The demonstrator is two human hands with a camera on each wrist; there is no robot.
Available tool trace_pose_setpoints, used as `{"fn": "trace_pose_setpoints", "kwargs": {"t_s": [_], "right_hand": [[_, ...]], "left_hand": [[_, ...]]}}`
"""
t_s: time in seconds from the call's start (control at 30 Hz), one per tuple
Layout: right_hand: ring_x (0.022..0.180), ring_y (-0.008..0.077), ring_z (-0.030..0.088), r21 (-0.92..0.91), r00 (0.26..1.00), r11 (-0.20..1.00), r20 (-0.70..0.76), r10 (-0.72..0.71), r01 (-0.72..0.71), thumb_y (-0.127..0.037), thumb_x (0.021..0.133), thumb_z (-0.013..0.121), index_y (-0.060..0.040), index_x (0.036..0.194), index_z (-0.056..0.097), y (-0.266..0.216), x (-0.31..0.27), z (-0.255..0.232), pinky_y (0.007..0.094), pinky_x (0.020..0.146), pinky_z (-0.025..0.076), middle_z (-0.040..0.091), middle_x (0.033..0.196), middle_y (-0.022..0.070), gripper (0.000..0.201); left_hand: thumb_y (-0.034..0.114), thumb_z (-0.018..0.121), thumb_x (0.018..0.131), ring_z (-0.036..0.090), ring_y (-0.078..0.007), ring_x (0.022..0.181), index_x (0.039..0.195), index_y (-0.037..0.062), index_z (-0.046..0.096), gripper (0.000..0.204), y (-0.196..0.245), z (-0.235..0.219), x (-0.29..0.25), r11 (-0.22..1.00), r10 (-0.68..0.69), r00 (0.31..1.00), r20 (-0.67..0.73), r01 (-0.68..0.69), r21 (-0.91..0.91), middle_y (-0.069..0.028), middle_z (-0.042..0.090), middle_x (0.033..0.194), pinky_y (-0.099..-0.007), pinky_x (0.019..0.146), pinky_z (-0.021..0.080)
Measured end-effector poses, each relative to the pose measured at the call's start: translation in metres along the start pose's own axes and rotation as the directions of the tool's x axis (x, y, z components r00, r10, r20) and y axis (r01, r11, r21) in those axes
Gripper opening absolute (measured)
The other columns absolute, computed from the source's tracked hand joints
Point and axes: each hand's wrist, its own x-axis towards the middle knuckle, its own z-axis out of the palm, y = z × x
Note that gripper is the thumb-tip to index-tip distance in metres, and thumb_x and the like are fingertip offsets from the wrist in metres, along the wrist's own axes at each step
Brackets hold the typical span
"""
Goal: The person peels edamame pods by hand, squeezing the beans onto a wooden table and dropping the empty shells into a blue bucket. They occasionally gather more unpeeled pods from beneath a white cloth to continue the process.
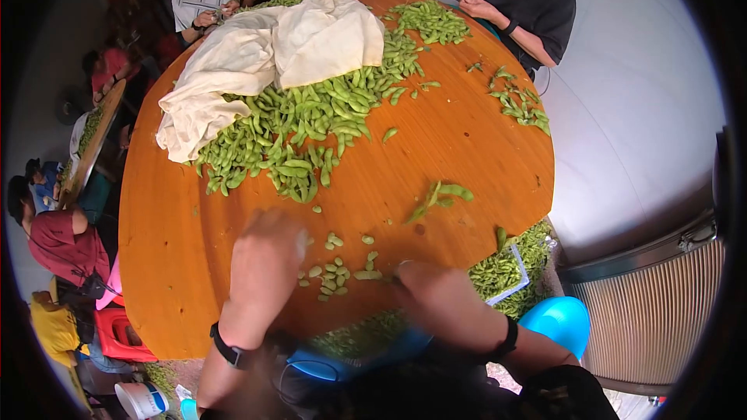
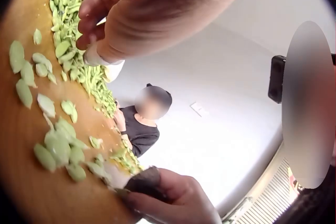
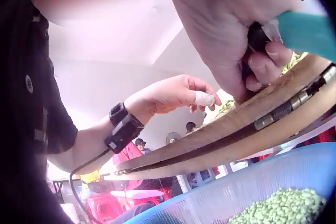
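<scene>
Left: the left hand, its fingers loosely bent and seemingly holding nothing, hovers over the table; a wide sweep could scatter the shelled beans beside it. Centre: green pods lie heaped beyond; the beans lie loose near the edge, below which sits a blue basket, and a hasty push could send some past its rim. Right: the right hand curls round a dark object, not clearly identifiable; should it have a cutting edge, a slip could nick a fingertip.
</scene>
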Motion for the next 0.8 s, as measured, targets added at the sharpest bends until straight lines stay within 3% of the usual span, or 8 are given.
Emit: {"fn": "trace_pose_setpoints", "kwargs": {"t_s": [0.23, 0.3, 0.4, 0.5, 0.6, 0.67, 0.73, 0.8], "right_hand": [[0.064, 0.0372, 0.063, -0.275, 0.943, 0.947, -0.323, 0.074, -0.168, -0.010, 0.083, 0.064, -0.0025, 0.090, 0.058, 0.059, -0.015, -0.045, 0.0448, 0.055, 0.050, 0.062, 0.073, 0.0176, 0.012], [0.067, 0.0384, 0.064, -0.264, 0.878, 0.900, -0.430, 0.212, -0.347, -0.008, 0.082, 0.064, -0.0009, 0.101, 0.061, 0.061, -0.018, -0.051, 0.0448, 0.057, 0.051, 0.064, 0.075, 0.0199, 0.020], [0.069, 0.0394, 0.064, -0.253, 0.900, 0.926, -0.403, 0.164, -0.282, -0.007, 0.083, 0.063, -0.0002, 0.106, 0.061, 0.058, -0.018, -0.050, 0.0453, 0.058, 0.052, 0.064, 0.078, 0.0218, 0.024], [0.069, 0.0408, 0.063, -0.158, 0.912, 0.964, -0.386, 0.138, -0.213, -0.006, 0.083, 0.062, -0.0005, 0.105, 0.060, 0.048, -0.012, -0.041, 0.0461, 0.059, 0.051, 0.063, 0.077, 0.0219, 0.023], [0.073, 0.0417, 0.062, -0.079, 0.931, 0.978, -0.328, 0.157, -0.193, -0.003, 0.083, 0.060, -0.0004, 0.106, 0.059, 0.026, 0.001, -0.042, 0.0457, 0.064, 0.051, 0.063, 0.080, 0.0222, 0.024], [0.077, 0.0413, 0.062, 0.186, 0.954, 0.981, -0.280, 0.108, -0.057, -0.001, 0.084, 0.059, -0.0006, 0.108, 0.058, 0.017, 0.011, -0.040, 0.0447, 0.067, 0.051, 0.063, 0.085, 0.0221, 0.025], [0.079, 0.0408, 0.062, 0.216, 0.962, 0.976, -0.264, 0.076, -0.017, 0.001, 0.085, 0.057, -0.0015, 0.112, 0.058, 0.014, 0.019, -0.032, 0.0435, 0.067, 0.050, 0.062, 0.088, 0.0215, 0.027], [0.081, 0.0373, 0.063, 0.254, 0.971, 0.966, -0.219, 0.098, -0.040, -0.002, 0.089, 0.055, -0.0029, 0.118, 0.061, 0.004, 0.026, -0.029, 0.0365, 0.071, 0.050, 0.063, 0.087, 0.0195, 0.030]], "left_hand": [[-0.004, 0.063, 0.076, 0.058, -0.0336, 0.088, 0.100, 0.0038, 0.066, 0.026, -0.020, 0.015, 0.046, 0.996, 0.060, 0.990, -0.128, -0.050, 0.080, -0.0122, 0.060, 0.091, -0.0419, 0.079, 0.050], [-0.005, 0.062, 0.076, 0.059, -0.0346, 0.089, 0.104, 0.0030, 0.065, 0.029, -0.032, 0.018, 0.058, 0.984, 0.123, 0.979, -0.161, -0.099, 0.150, -0.0148, 0.061, 0.098, -0.0418, 0.077, 0.050], [-0.004, 0.061, 0.079, 0.061, -0.0384, 0.085, 0.106, 0.0010, 0.064, 0.028, -0.050, 0.024, 0.061, 0.999, -0.014, 1.000, 0.003, 0.014, 0.035, -0.0176, 0.061, 0.102, -0.0436, 0.074, 0.051], [-0.002, 0.059, 0.081, 0.062, -0.0415, 0.083, 0.108, 0.0009, 0.063, 0.027, -0.048, 0.028, 0.055, 0.988, -0.133, 0.991, 0.004, 0.132, 0.075, -0.0195, 0.060, 0.103, -0.0457, 0.072, 0.052], [-0.001, 0.055, 0.082, 0.066, -0.0381, 0.078, 0.112, 0.0026, 0.062, 0.031, -0.055, 0.041, 0.041, 0.969, -0.107, 0.992, -0.065, 0.119, 0.216, -0.0194, 0.061, 0.098, -0.0427, 0.066, 0.055], [0.000, 0.055, 0.082, 0.066, -0.0381, 0.080, 0.111, 0.0028, 0.062, 0.031, -0.057, 0.041, 0.035, 0.967, -0.138, 0.990, -0.042, 0.144, 0.210, -0.0199, 0.061, 0.100, -0.0432, 0.068, 0.055], [0.000, 0.055, 0.082, 0.066, -0.0381, 0.082, 0.111, 0.0030, 0.063, 0.030, -0.058, 0.040, 0.032, 0.964, -0.169, 0.985, -0.023, 0.170, 0.205, -0.0203, 0.061, 0.102, -0.0437, 0.070, 0.055], [0.002, 0.054, 0.083, 0.066, -0.0387, 0.084, 0.110, 0.0033, 0.063, 0.029, -0.057, 0.038, 0.031, 0.977, -0.190, 0.973, -0.135, 0.200, 0.069, -0.0211, 0.061, 0.103, -0.0449, 0.073, 0.054]]}}
